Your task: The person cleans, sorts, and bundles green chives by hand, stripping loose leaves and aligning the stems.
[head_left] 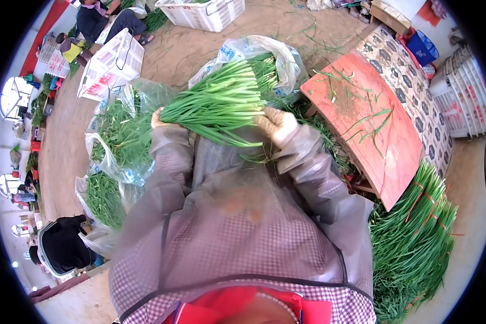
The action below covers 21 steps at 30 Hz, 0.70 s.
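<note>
A loose bunch of green chives (216, 100) spans the space between my hands, above my lap. My left hand (160, 119) is closed round the leafy end at the left. At the pale stem ends, my right hand (277, 125) is closed with its fingers against the stalks; its fingertips are partly hidden. Some long leaves droop below the bunch. Just beyond it stands an open clear plastic bag (289, 59) with more chives (264, 73) inside.
Bags of loose greens (121, 135) stand at my left. A low red table (372, 124) with scattered leaves is on my right, beside tied chive bundles (416, 243). White crates (113, 65) and a seated person (105, 24) are farther off.
</note>
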Motion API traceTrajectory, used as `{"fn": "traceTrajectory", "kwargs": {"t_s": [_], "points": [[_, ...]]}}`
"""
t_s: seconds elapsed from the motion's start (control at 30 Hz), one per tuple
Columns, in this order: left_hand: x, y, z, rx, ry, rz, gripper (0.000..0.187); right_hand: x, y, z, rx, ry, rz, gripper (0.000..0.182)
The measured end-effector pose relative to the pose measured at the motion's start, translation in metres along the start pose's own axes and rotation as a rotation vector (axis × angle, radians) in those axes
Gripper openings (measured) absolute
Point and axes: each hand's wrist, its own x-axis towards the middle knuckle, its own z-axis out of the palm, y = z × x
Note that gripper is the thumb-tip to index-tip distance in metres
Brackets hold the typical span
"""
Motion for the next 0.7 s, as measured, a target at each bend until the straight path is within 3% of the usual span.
{"fn": "traceTrajectory", "kwargs": {"t_s": [0.03,0.1,0.13,0.17,0.2,0.23,0.27,0.33,0.37,0.4,0.5,0.53,0.57,0.6,0.67,0.7], "points": [[-0.003,0.007,0.007,0.000,0.000,0.004,0.026,0.007,0.010,-0.014,-0.285,0.003,-0.126,0.023],[-0.008,0.026,0.023,0.077,-0.020,0.088,0.028,0.006,0.010,-0.046,-0.137,0.139,-0.113,0.024],[-0.026,0.031,0.042,0.105,-0.014,0.184,0.023,0.001,0.000,-0.069,-0.018,0.165,0.100,0.024],[0.028,0.052,-0.007,-0.005,-0.260,0.194,0.019,0.001,-0.005,-0.075,0.099,0.150,0.163,0.025],[0.048,0.069,-0.020,0.005,-0.362,0.185,0.018,0.001,-0.011,-0.081,0.213,0.143,0.227,0.026],[0.055,0.077,-0.024,0.018,-0.461,0.171,0.017,0.002,-0.015,-0.055,0.130,0.200,0.102,0.025],[0.038,0.076,-0.007,-0.226,-0.627,0.001,0.015,-0.006,-0.036,-0.016,0.162,0.175,0.055,0.023],[0.037,0.077,0.002,-0.148,-0.600,0.089,0.015,-0.014,-0.053,0.010,-0.209,0.017,-0.137,0.022],[0.036,0.079,0.005,-0.072,-0.566,0.186,0.016,-0.014,-0.045,0.012,-0.607,-0.123,-0.276,0.025],[0.033,0.083,0.009,-0.072,-0.564,0.195,0.016,-0.013,-0.029,0.005,-0.452,-0.114,-0.233,0.023],[0.024,0.086,0.021,-0.187,-0.822,0.239,0.021,-0.013,0.001,-0.024,-0.004,0.021,-0.069,0.020],[0.024,0.084,0.025,-0.188,-0.892,0.302,0.019,-0.014,-0.006,-0.044,-0.183,0.083,0.012,0.023],[0.026,0.083,0.029,-0.192,-0.961,0.364,0.017,-0.019,-0.011,-0.056,-0.130,0.101,0.122,0.027],[0.016,0.086,0.041,-0.205,-0.994,0.297,0.014,-0.021,-0.022,-0.059,-0.092,0.078,0.232,0.025],[0.009,0.086,0.052,-0.185,-0.984,0.260,0.013,-0.029,-0.040,-0.047,0.023,0.048,0.246,0.017],[0.011,0.083,0.055,-0.184,-0.988,0.254,0.013,-0.028,-0.045,-0.029,0.094,0.040,0.141,0.014]]}}
